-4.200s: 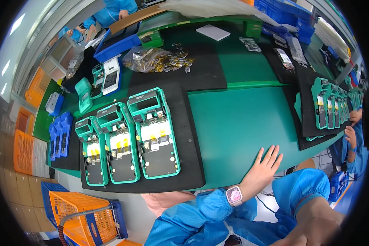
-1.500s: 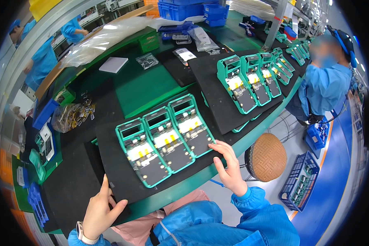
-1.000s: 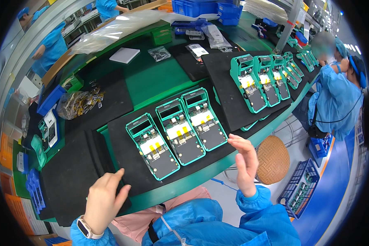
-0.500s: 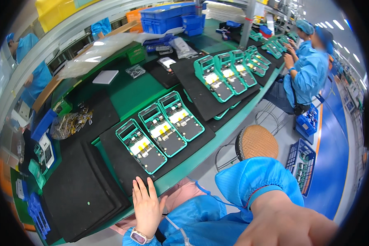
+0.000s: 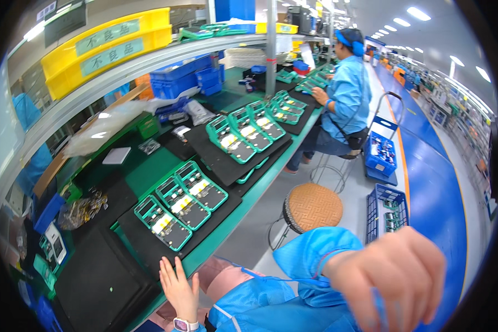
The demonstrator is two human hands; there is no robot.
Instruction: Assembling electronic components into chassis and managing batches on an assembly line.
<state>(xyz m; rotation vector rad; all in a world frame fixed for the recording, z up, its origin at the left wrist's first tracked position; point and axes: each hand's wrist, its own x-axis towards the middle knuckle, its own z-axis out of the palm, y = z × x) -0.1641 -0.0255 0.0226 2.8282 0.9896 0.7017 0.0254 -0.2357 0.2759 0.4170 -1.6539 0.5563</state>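
Note:
My left hand (image 5: 180, 290) lies with fingers stretched out at the bench's front edge, just short of three green housings (image 5: 182, 205) with circuit boards and yellow pieces. They rest in a row on a black mat (image 5: 128, 232). A stack of black mats (image 5: 94, 282) lies left of that hand. Raised close to the camera at the lower right, my right hand (image 5: 395, 276) is somewhat blurred, its fingers curled downward. A blue patch shows by those fingers; whether they hold it I cannot tell.
More green housings (image 5: 238, 133) lie farther along the bench. A woven-top stool (image 5: 314, 205) and a blue crate (image 5: 372, 213) with green parts stand on the floor at right. One co-worker (image 5: 351, 83) sits beyond. Yellow bins (image 5: 108, 39) occupy the upper shelf.
The view has tilted up and turned right, so the bench sits farther left. My right hand has come up in the picture, and its curled fingers now show. The left hand stays at the bench edge.

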